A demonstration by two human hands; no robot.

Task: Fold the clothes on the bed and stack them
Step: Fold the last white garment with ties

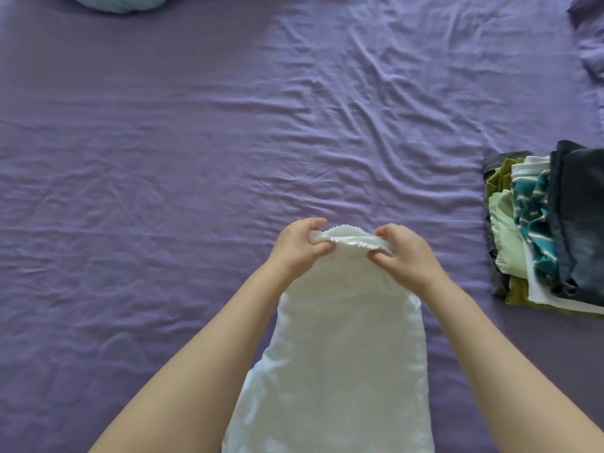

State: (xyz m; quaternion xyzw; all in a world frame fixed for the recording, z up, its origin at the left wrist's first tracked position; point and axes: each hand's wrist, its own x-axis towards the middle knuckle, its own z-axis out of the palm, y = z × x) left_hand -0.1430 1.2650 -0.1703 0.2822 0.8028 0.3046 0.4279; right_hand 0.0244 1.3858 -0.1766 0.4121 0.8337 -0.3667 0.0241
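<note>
A white garment (340, 348) hangs in a long narrow strip from its gathered, frilled top edge, in the lower middle of the head view. My left hand (299, 245) pinches the left end of that top edge. My right hand (403, 251) pinches the right end. Both hands hold the edge up above the purple bed sheet (163, 158). At the right side of the bed lies a stack of folded clothes (549, 223), with dark denim on top and teal-striped, pale green, white and olive pieces under it.
A pale blue round cushion (111, 3) shows at the top left edge. Rumpled purple fabric (590, 34) bunches at the top right corner. The creased sheet stretches wide to the left and beyond my hands.
</note>
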